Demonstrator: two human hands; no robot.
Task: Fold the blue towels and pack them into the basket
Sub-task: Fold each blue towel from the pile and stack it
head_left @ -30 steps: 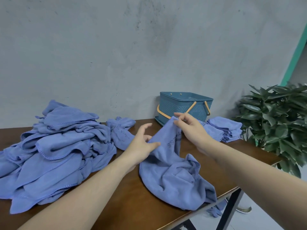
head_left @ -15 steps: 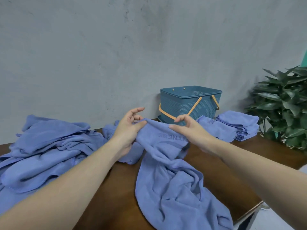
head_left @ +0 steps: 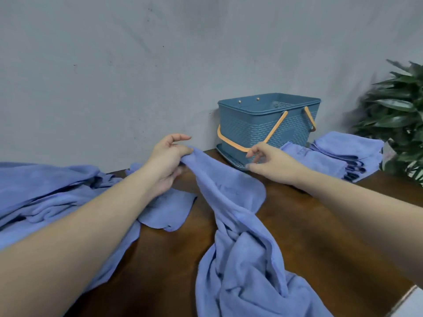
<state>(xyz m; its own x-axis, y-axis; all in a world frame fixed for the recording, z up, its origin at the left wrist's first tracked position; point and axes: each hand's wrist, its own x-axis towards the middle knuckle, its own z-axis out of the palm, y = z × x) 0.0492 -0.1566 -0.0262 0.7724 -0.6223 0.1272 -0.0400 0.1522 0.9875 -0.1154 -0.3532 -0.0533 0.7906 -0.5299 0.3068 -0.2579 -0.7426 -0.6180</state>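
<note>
Left hand (head_left: 166,161) pinches the towel (head_left: 231,202) corner; right hand (head_left: 272,160), fingers loosely curled, holds nothing.

A plain grey wall (head_left: 137,65) filled the back of the room, marked with faint specks and scuffs. Against it stood a dark brown wooden table (head_left: 309,225) with a glossy top. A leafy green plant (head_left: 396,115) stood at the right, beside the table's far corner. The light was soft and even.
</note>
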